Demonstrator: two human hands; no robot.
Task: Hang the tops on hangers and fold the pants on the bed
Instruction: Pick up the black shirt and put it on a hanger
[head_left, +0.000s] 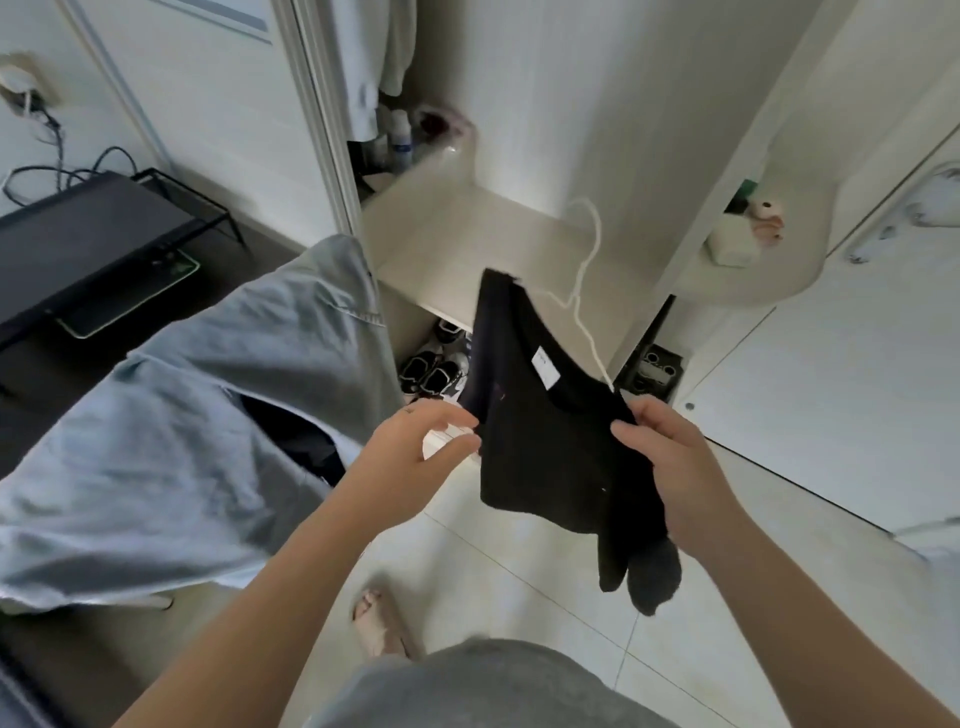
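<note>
Top on white hanger, right hand gripping its shoulder.

No legible txt anywhere. White neck tag inside collar of black top, centre of frame: print too blurred to read. Bottles on shelf, upper centre: labels too small and soft to make out. No nos., brands or signs readable elsewhere.
</note>
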